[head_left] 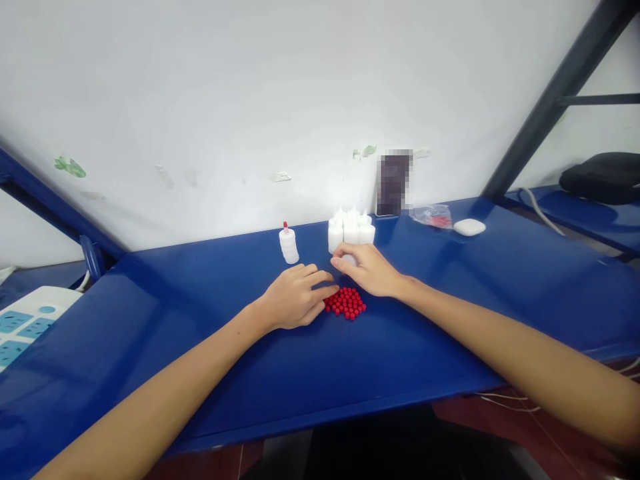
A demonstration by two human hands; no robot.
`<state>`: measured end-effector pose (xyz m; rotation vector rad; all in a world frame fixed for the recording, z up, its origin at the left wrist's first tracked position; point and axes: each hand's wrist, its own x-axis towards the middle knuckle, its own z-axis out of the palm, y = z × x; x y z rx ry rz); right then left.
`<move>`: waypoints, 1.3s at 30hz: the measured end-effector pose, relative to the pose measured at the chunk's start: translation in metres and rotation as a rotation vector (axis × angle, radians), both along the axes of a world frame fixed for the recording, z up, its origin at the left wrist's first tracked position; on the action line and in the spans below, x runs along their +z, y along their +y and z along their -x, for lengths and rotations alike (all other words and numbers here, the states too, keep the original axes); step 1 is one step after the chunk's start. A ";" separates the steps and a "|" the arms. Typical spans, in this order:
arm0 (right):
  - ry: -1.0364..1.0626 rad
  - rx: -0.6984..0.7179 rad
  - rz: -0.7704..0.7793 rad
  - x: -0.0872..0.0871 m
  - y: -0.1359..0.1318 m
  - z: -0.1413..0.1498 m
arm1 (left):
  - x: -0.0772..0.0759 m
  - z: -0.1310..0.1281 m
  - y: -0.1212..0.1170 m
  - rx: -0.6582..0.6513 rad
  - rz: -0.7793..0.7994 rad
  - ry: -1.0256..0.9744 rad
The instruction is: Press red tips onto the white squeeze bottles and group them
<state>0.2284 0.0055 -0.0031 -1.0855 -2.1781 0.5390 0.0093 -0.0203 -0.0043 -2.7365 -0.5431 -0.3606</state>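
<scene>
- Bare forearms (190,380) cross the tabletop (120,327).
- Beyond the left hand (297,297), a red-tipped bottle (289,247) stands.
- Left fingers, loosely curled, meet the red caps (350,305); any grip is unclear. Pinching one by its sides seems best.
- Right hand (373,268), part-closed round a white bottle (350,259), should steady it; grouped bottles (352,233) stand just beyond.

Cannot tally red caps (350,304) or white bottles (351,233) beyond them; beside caps, count two hands (296,297) (373,270); beyond, one phone (393,187), one bag (426,214).
</scene>
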 end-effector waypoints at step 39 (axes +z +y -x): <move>-0.067 0.030 -0.044 0.000 0.001 -0.003 | -0.013 0.005 0.008 0.245 0.226 -0.257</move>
